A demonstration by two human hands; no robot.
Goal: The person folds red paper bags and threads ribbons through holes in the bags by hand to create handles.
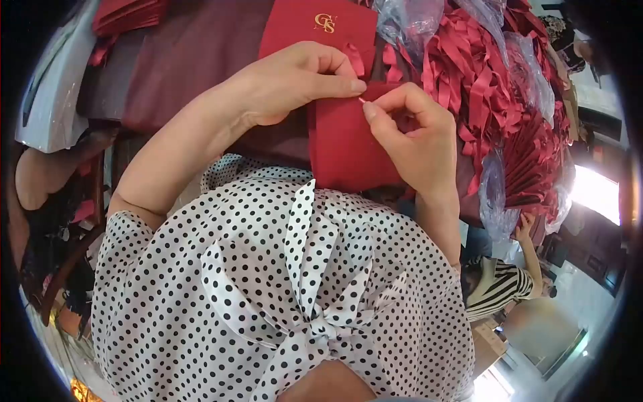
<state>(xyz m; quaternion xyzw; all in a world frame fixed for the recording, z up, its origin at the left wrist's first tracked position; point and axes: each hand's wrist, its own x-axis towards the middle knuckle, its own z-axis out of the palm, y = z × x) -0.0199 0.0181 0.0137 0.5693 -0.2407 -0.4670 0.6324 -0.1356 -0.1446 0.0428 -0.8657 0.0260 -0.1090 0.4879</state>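
A red pouch (348,147) lies below my hands at the table's near edge. Beyond it is a red piece (288,30) with a gold monogram and a red ribbon (355,59). My left hand (301,77) is closed in a pinch over the pouch's top edge; what its fingertips hold is hidden. My right hand (412,127) pinches a thin, light-coloured strand (363,100), just right of the left fingertips. The two hands are close together but apart.
A large heap of red ribbons (469,74) and clear plastic bags (492,194) lies at the right. Folded red pieces (130,15) are at the upper left, near a white plastic-wrapped bundle (60,87). Another person in a striped top (502,285) is at the lower right.
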